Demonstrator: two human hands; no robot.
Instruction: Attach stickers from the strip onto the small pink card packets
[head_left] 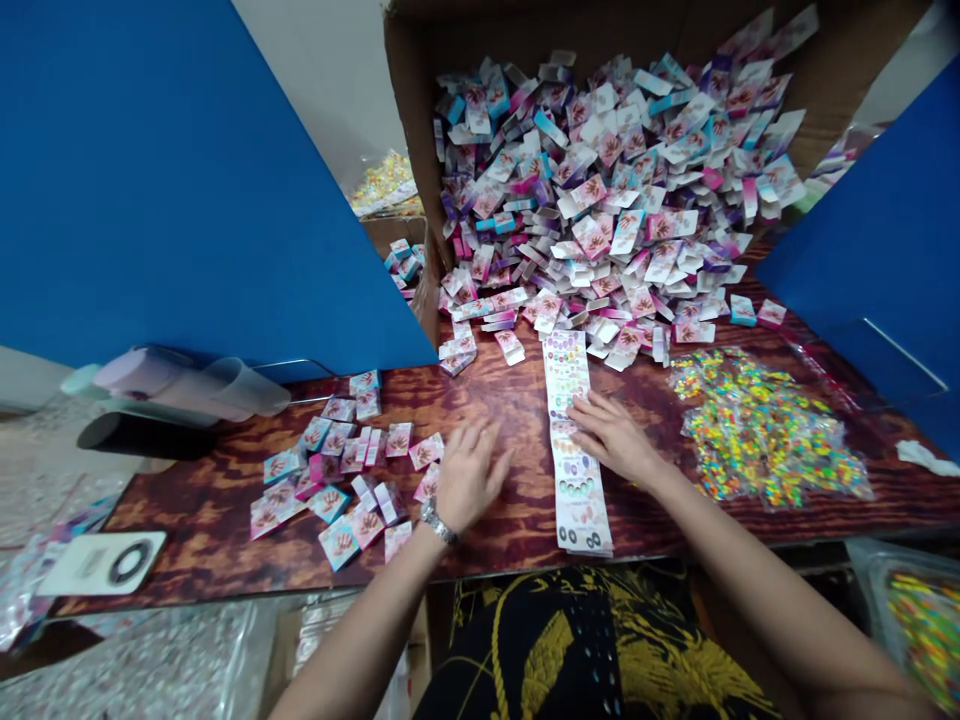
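Note:
My left hand [468, 478], with a metal watch at the wrist, is over the dark wood-grain table, fingers stretched and slightly blurred. Nothing shows in it. Close to its left lies a group of small closed boxes [365, 524] in pink, white and blue. My right hand [611, 434] rests its fingertips on the right edge of a long printed paper strip [573, 470]. The strip lies lengthwise toward me, with rows of coloured oval pictures, and looks like a stack of several sheets. Its far end reaches the heap of open small boxes [600, 230].
A big cardboard carton [411, 110] on its side spills the heap onto the table [510, 400]. Clear bags of bright coloured bits [772, 430] lie at right. At left are a phone [105, 563] and several plastic cups [247, 388]. Blue panels [165, 180] flank the table.

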